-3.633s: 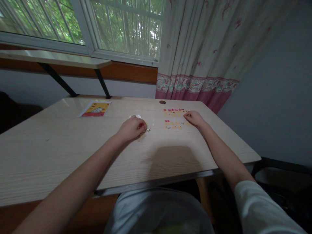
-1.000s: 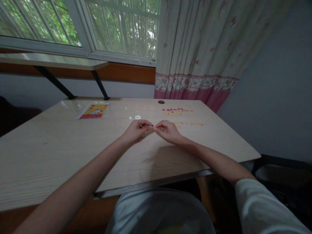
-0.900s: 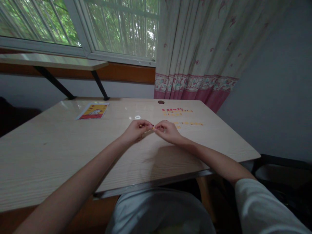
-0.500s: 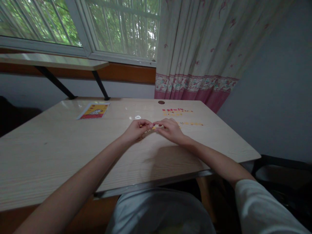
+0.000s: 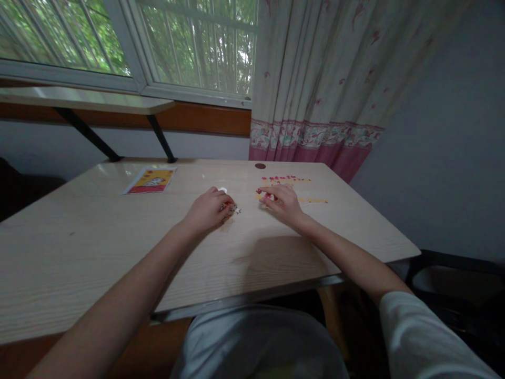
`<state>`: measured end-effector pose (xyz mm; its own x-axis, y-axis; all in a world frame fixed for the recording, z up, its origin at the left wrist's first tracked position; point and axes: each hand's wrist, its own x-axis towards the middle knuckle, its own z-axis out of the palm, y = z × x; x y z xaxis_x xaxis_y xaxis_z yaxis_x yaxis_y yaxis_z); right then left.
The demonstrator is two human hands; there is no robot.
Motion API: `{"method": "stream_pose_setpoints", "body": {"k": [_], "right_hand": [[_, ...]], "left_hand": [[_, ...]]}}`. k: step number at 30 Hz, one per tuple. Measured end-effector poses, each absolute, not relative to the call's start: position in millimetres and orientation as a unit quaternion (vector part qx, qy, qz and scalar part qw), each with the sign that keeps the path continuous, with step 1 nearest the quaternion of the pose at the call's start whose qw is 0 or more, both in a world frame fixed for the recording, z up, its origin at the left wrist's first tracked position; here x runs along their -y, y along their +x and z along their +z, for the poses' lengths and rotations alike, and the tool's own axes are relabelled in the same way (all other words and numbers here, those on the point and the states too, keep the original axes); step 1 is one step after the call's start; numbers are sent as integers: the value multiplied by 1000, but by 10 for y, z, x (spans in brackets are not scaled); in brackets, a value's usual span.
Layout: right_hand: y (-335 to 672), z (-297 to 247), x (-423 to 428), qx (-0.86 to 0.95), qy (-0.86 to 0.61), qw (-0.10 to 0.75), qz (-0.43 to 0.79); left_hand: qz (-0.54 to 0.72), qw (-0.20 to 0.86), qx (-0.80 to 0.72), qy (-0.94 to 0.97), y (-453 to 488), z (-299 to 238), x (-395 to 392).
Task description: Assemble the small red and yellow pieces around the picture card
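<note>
My right hand (image 5: 287, 205) is raised a little over the desk, with a small red jigsaw piece (image 5: 259, 191) at its fingertips. Left of it, my left hand (image 5: 209, 211) is low over the desk with fingers curled together around small jigsaw pieces. A pale jigsaw piece (image 5: 237, 210) shows at those fingertips; the others are mostly hidden under the fingers. Beyond my right hand lie rows of pieces: a red row (image 5: 278, 178) at the back and a yellow row (image 5: 315, 200) nearer, partly covered by the hand.
A yellow and red picture sheet (image 5: 152, 180) lies at the desk's back left. Near the back edge is a round brown cable hole (image 5: 260, 166). A raised shelf (image 5: 118, 103) on black supports stands at the left, and a curtain (image 5: 315, 105) hangs behind the wooden desk (image 5: 118, 252).
My hands were together at the middle and are now apart. The right has moved right with the red piece; the left has drawn back left to the small pieces.
</note>
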<state>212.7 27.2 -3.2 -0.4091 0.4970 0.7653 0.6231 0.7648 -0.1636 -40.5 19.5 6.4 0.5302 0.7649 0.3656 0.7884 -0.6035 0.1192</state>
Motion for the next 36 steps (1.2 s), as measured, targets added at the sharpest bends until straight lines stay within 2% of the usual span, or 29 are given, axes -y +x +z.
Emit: {"method": "stream_pose_setpoints", "body": {"k": [11, 22, 28, 36], "right_hand": [[2346, 21, -474, 826, -374, 417, -54], [3346, -124, -1042, 786, -580, 213, 35], [3463, -183, -1112, 765, -622, 161, 36], [3418, -155, -1118, 759, -635, 141, 7]], "left_hand": [[-189, 36, 468, -863, -422, 68, -192], [-168, 29, 440, -882, -398, -10, -220], [-172, 13, 412, -895, -368, -39, -203], [-168, -4, 381, -909, -346, -73, -210]]}}
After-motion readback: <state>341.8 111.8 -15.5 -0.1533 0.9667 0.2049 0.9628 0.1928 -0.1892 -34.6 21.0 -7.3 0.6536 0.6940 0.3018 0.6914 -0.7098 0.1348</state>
